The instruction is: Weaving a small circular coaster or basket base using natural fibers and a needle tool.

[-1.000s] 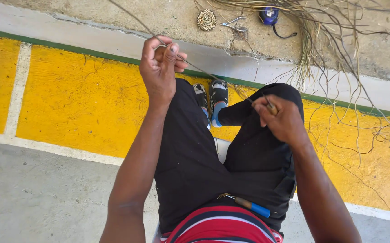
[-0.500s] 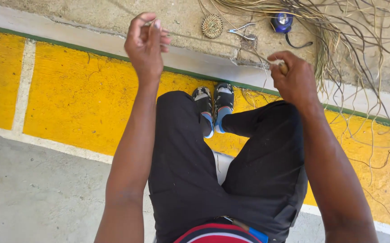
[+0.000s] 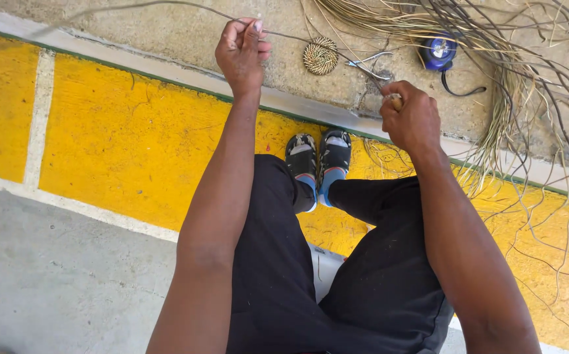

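A person is sitting on the ground, seen from above, with both bare arms reaching forward over black trousers. The left hand [image 3: 242, 52] is raised toward the top of the view with its fingers pinched closed on a long thin fibre strand [image 3: 166, 5], which is running from the far left edge, through the pinch, and on to the right toward the other hand. The right hand [image 3: 410, 118] is curled into a tight fist around a small tool with a pale wooden handle [image 3: 394, 100]; what the tool is cannot be made out, and the strand seems to be meeting it at the top of the fist. Between the two hands, a small round coiled woven disc [image 3: 320, 56] is lying on the concrete strip, and a pair of metal scissors [image 3: 369, 62] is lying just beside it. A blue tape measure [image 3: 438, 51] is sitting near the scissors, partly under a big loose bundle of dried straw-coloured and dark fibres [image 3: 527, 72] that is spreading across the upper right. Below the hands, two feet in dark sandals [image 3: 318, 157] are resting side by side on yellow painted ground [image 3: 120, 137].
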